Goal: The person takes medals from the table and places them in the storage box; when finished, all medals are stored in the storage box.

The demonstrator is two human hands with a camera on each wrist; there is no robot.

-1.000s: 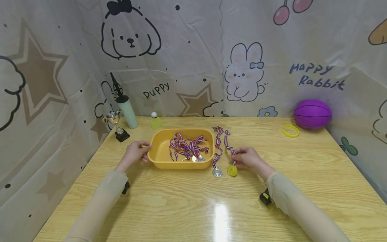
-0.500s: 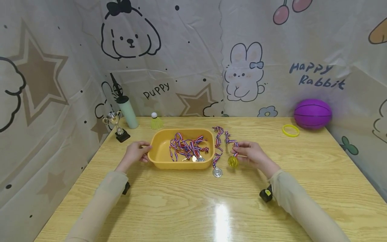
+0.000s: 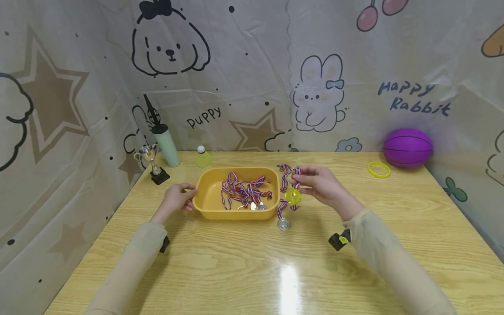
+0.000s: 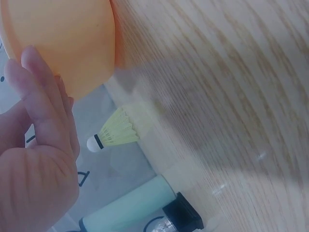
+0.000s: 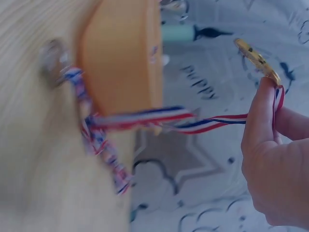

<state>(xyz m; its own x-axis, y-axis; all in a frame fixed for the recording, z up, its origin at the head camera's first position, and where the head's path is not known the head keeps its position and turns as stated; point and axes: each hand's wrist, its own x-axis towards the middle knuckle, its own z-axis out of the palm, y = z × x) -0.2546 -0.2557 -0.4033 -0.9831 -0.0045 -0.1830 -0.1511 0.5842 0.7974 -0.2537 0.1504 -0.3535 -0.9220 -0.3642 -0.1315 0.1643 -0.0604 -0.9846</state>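
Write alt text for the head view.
The right hand lifts a gold medal by its ribbon beside a yellow tub of medals, which the left hand holds. A silver medal lies on the table.

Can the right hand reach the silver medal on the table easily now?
Probably yes. The silver medal lies bare on the table, just below the right hand. But that hand already holds the gold medal by its ribbon.
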